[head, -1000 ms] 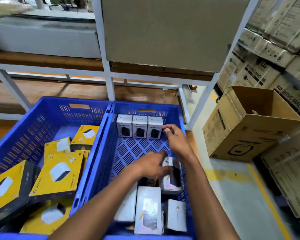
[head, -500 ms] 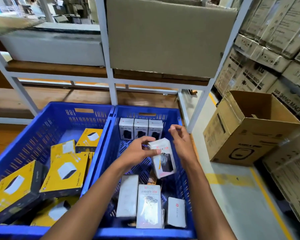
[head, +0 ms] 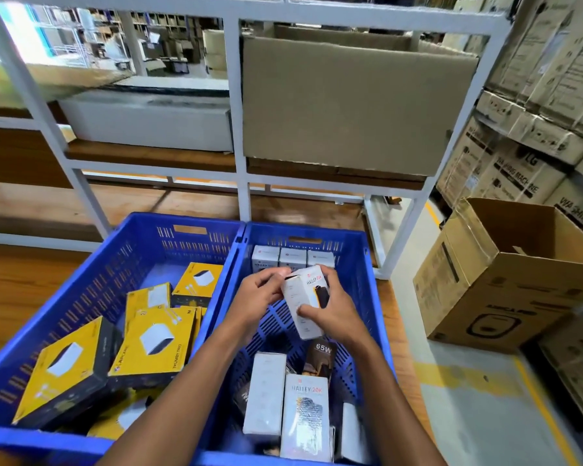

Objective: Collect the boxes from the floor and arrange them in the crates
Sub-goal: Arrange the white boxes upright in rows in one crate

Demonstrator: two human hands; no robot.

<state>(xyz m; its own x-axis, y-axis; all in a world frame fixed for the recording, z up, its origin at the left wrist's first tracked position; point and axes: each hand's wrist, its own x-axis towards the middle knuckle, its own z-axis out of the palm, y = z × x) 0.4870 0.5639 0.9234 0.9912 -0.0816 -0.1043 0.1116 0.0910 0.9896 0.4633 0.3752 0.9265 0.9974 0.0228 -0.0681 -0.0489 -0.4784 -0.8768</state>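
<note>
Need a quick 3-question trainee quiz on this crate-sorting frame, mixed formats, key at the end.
1. True or false: both hands, left hand and right hand, hold the white box.
2. Which crate holds the yellow boxes? A) left crate B) right crate
3. Fill in: ___ white boxes stand in the row at the right crate's far wall.

Key: 1 true; 2 A; 3 three

White metal shelving rack (head: 236, 105) behind, brown cardboard sheet (head: 347, 105) leaning on its shelf beside long white box (head: 148, 124). Open cardboard carton (head: 505, 280) on grey floor at right. Stacked washing machine cartons (head: 532, 136) behind carton. Yellow floor line (head: 532, 401).
</note>
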